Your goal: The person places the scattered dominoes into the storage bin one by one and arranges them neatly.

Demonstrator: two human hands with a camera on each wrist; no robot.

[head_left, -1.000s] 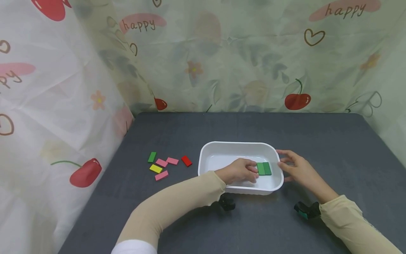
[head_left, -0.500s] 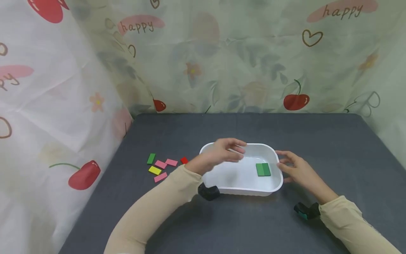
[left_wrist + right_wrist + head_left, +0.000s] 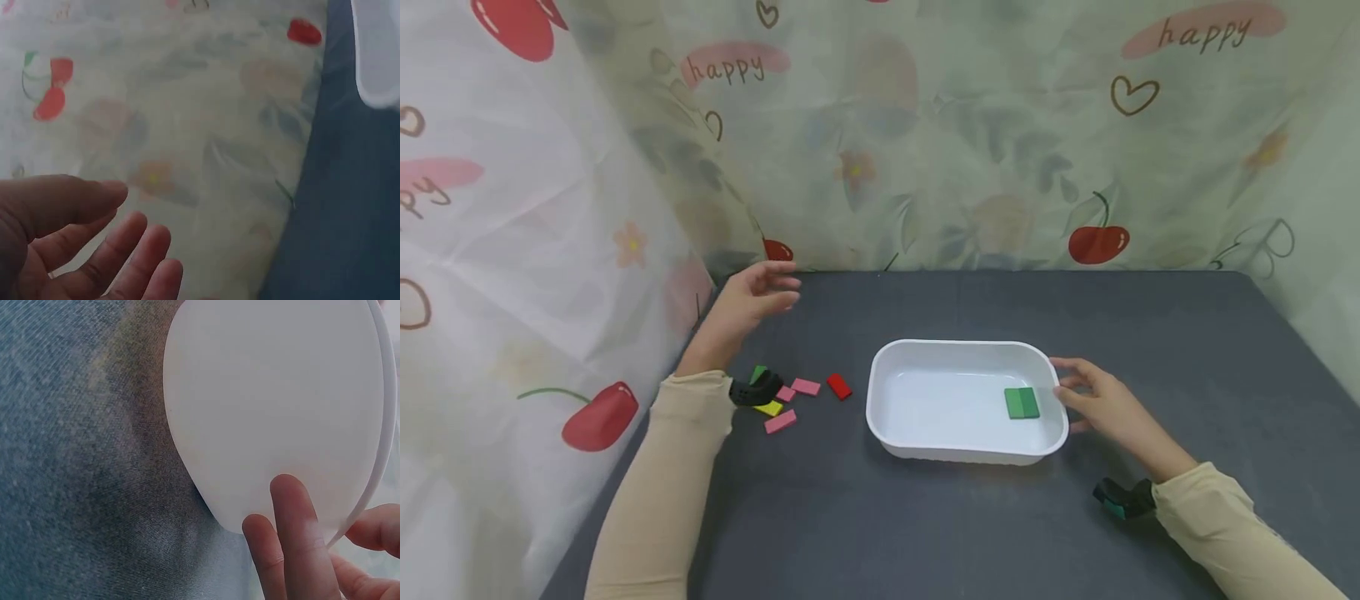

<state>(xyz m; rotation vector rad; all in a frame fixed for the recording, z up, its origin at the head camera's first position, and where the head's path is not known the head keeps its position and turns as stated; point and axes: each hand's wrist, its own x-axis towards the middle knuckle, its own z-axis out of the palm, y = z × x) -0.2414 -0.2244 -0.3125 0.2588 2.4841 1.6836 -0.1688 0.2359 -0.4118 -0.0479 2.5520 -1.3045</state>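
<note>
My left hand (image 3: 741,312) is raised over the far left of the table, past a few loose tiles, its fingers apart and nothing in them. In the left wrist view, the thumb and fingers (image 3: 122,250) stand against the patterned cloth. At the right end of the white tray (image 3: 962,454), my right hand (image 3: 1105,404) touches the rim and outer wall. In the right wrist view, two fingertips (image 3: 294,494) lie straight along the tray's outer wall, with other fingers at the rim. Two green tiles (image 3: 1022,403) lie side by side in the tray's right part.
Left of the tray lie a red tile (image 3: 839,387), pink tiles (image 3: 780,422), a yellow tile (image 3: 770,408) and a green tile (image 3: 758,373), the last two partly hidden by the black wrist camera (image 3: 756,389). A patterned cloth (image 3: 925,150) hangs behind the dark table (image 3: 955,533).
My left hand has come out of the tray, away from the green tiles, and swung left and back past the loose tiles. The right hand stays at the tray's right end.
</note>
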